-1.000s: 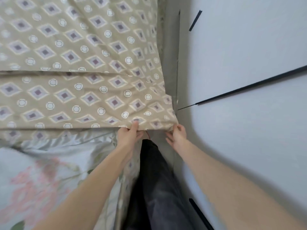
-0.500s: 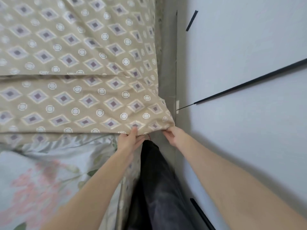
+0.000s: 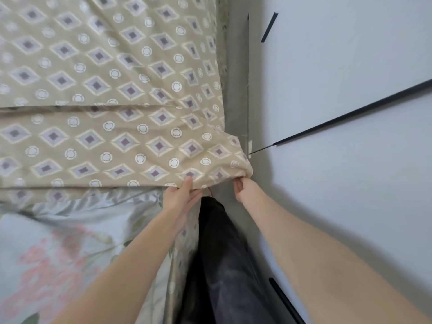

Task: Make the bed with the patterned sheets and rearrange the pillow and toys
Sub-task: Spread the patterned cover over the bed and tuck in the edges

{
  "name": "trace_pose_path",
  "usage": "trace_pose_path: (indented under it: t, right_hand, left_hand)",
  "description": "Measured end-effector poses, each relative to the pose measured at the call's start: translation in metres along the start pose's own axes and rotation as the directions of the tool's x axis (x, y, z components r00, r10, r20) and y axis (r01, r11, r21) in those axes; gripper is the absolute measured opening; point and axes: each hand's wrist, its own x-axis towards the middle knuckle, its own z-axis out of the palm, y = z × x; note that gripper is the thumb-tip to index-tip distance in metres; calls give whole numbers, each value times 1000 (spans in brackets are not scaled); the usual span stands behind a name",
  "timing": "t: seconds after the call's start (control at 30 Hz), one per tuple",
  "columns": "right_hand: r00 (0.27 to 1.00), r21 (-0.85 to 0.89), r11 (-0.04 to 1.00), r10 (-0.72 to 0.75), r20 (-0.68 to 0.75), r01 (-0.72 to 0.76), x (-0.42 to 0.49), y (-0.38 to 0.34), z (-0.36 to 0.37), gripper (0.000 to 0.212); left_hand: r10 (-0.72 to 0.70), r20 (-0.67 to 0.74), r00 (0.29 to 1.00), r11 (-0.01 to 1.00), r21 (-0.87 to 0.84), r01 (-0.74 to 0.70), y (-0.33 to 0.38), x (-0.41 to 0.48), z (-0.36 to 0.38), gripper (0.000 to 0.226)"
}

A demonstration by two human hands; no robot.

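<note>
A beige sheet point(image 3: 112, 141) with purple diamonds and white circles covers the bed, with a fold running across it. My left hand point(image 3: 184, 197) pinches its near edge, thumb on top. My right hand point(image 3: 243, 189) grips the sheet's near right corner, bunched at the bed's edge by the wall. Below the sheet lies a pale floral pillow point(image 3: 53, 249) with pink flowers and a satin frill. No toys show.
A white wall point(image 3: 339, 90) with thin black strips runs close along the bed's right side. A narrow grey gap point(image 3: 236, 90) separates bed and wall. My dark trouser leg point(image 3: 219, 265) stands in that gap beside the mattress edge.
Both hands have carried the sheet's near corner to the right, toward the wall. The corner now bunches further over the bed's edge.
</note>
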Motion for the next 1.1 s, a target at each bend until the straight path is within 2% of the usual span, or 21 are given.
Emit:
trace_pose_path:
  t: [0.1,0.2,0.27,0.37,0.57,0.63,0.73,0.8,0.83,0.93,0.97,1.03,1.1]
  right_hand:
    - [997,-119,993,6,81,4,0,-6,-13,19]
    - [982,-251,968,35,186,13,-3,-15,-30,26]
    - [988,-312,949,5,153,44,-5,-20,-35,24]
    - [992,-411,903,-111,53,123,-6,-24,-30,21]
    - [975,-527,838,-211,-72,142,1,-25,-26,25]
    - [965,-628,764,-249,-78,147,5,-21,-26,25]
    - [949,-794,589,-310,-52,149,10,-18,-23,17]
    - [945,-858,490,-328,-21,151,12,-17,-19,28]
    - [950,-862,485,-313,-15,146,14,-18,-17,32]
    - [976,-805,588,-211,-52,85,12,-20,-7,48]
    - [978,-807,586,-202,-52,78,11,-21,-5,55]
    - [970,-860,498,-243,-13,114,4,-22,1,66]
    - [933,-915,333,-343,107,227,-7,-18,10,58]
  left_hand:
    - [27,-39,999,999,-45,-29,5,-1,6,27]
    - [48,-74,996,996,-70,-53,11,0,11,23]
    - [48,-84,995,998,-43,-52,12,0,12,18]
    - [3,-98,995,1000,-17,-4,6,0,11,26]
    - [-49,-127,991,998,-38,45,-10,3,6,27]
    - [-67,-135,989,998,-31,63,-12,7,5,29]
    - [-104,-122,987,995,-20,102,-14,14,3,26]
    - [-127,-108,986,992,-10,126,-14,19,-2,20]
    - [-139,-107,984,990,1,140,-14,21,-4,19]
    - [-179,-110,978,977,98,190,-11,23,-10,21]
    - [-194,-111,975,964,164,211,-9,22,-10,21]
    - [-222,-127,967,922,297,250,-3,18,-14,20]
    - [-209,-140,968,869,428,249,6,11,-21,16]
